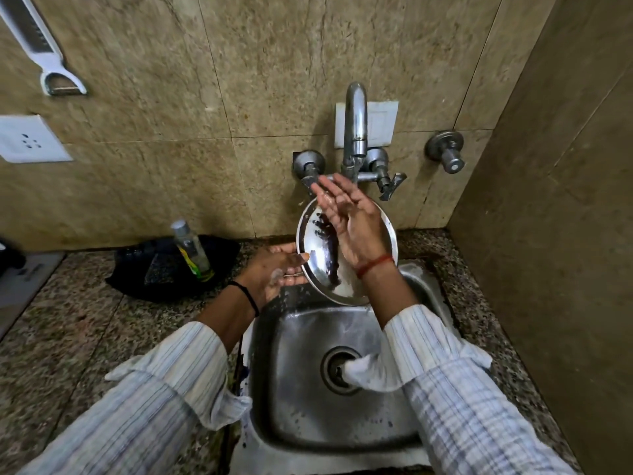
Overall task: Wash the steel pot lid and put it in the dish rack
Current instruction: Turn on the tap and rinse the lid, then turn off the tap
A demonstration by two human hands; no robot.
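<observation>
Just above centre of the frame, the steel lid (346, 248) is held tilted over the back of the sink (298, 371), below the tap (356, 125). The left hand (277, 272), soapy, grips its left rim with thumb and fingers. The right hand (346, 217) lies flat and spread against its face, holding nothing. The lid looks thin, stiff and light, and likely slippery when wet, so pinching the rim seems the safest hold.
</observation>
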